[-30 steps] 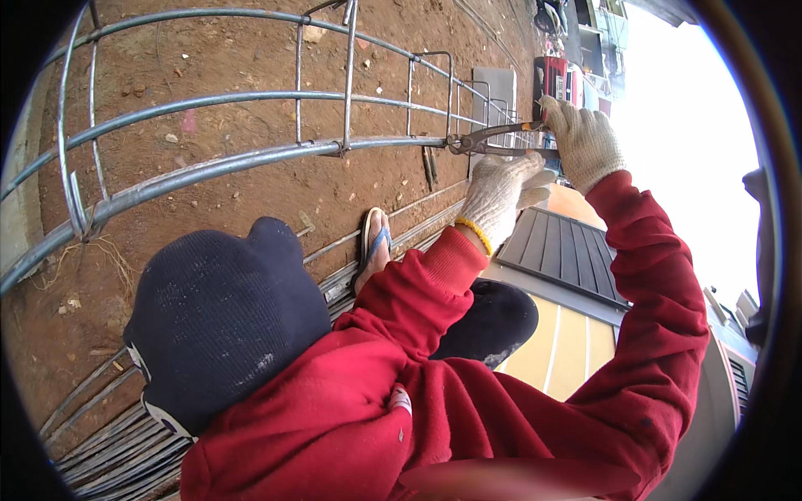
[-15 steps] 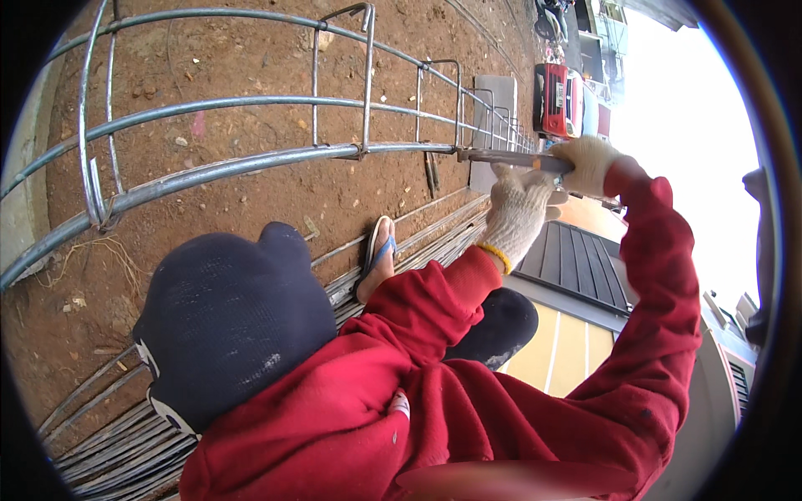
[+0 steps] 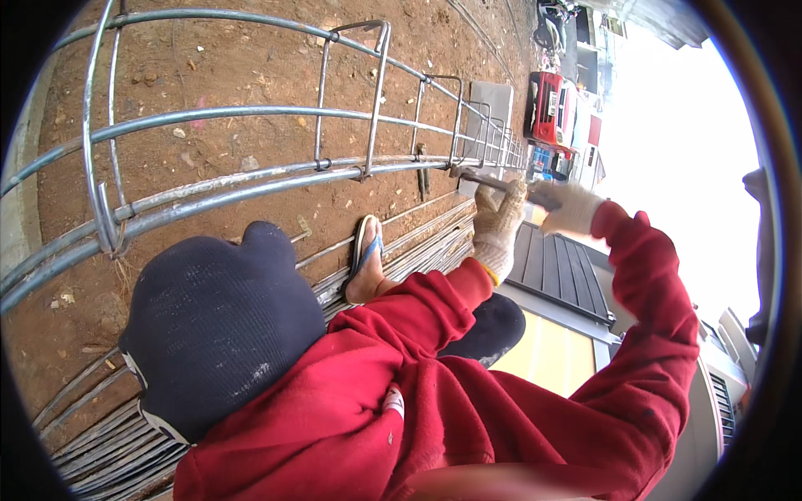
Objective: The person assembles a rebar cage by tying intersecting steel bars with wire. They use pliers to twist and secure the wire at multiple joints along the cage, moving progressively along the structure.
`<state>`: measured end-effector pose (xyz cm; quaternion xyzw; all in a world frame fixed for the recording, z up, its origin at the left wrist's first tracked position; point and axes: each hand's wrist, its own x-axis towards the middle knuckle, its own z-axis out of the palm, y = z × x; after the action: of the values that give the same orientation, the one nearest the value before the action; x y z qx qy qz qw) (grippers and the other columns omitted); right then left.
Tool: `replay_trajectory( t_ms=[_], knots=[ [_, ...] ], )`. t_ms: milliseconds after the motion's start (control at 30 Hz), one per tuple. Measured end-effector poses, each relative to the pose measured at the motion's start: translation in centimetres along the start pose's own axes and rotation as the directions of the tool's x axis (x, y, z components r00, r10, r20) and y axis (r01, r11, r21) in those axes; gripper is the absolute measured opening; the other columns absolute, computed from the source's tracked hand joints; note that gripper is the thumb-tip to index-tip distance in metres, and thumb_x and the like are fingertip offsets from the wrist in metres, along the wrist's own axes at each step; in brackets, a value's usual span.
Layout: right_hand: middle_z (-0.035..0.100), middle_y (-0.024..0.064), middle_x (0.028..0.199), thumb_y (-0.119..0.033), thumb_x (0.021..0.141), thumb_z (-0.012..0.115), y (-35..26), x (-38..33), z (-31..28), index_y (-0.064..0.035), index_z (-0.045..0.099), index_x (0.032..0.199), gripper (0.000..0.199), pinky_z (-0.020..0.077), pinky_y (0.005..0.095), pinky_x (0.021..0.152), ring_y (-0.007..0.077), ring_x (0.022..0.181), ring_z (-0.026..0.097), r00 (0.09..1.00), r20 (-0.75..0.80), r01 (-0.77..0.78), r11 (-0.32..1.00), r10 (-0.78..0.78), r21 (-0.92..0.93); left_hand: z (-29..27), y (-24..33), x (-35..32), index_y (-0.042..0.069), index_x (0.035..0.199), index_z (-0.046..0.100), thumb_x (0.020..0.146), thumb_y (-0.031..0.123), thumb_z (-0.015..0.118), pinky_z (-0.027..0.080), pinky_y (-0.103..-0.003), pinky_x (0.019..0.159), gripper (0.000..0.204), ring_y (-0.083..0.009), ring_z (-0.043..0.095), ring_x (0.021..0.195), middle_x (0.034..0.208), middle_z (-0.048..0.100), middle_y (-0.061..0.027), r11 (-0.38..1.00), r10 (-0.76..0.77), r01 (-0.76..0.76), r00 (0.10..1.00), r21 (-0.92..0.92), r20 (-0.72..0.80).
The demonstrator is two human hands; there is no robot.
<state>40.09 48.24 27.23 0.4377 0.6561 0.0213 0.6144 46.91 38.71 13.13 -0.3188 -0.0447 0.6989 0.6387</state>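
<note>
Pincers (image 3: 486,179) are held by the handles in the gloved right hand (image 3: 571,209), which is clenched around them and blurred. Their head is placed beyond the gloved left hand (image 3: 499,219), at the end bar of a metal-bar cage (image 3: 251,109). The left hand's fingers are curled against the handles; whether they are gripped cannot be told. Left of it, a sandalled foot (image 3: 368,271) is seen.

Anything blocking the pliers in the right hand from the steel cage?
Nothing visible: the pliers appear to meet the steel cage at their tip. The left hand is by their handles, not in between.
</note>
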Motion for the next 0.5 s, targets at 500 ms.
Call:
replay_trajectory(
  t_ms=[500],
  knots=[
    [0.053,0.0212,0.122,-0.051,0.058,0.086,-3.8,-4.6,4.3,0.0014,0.024,0.151,0.123,0.0435,0.0469,0.097,0.0402,0.111,0.055,0.818,-0.546,-0.074,0.910,-0.179,-0.409,-1.1,3.7,2.2,0.026,0.154,0.028,0.094,-0.001,0.046,0.055,-0.055,0.090,0.068,-0.0357,0.055,0.122,0.143,0.047,-0.0177,0.833,-0.260,0.464,0.809,-0.301,0.527]
  ],
)
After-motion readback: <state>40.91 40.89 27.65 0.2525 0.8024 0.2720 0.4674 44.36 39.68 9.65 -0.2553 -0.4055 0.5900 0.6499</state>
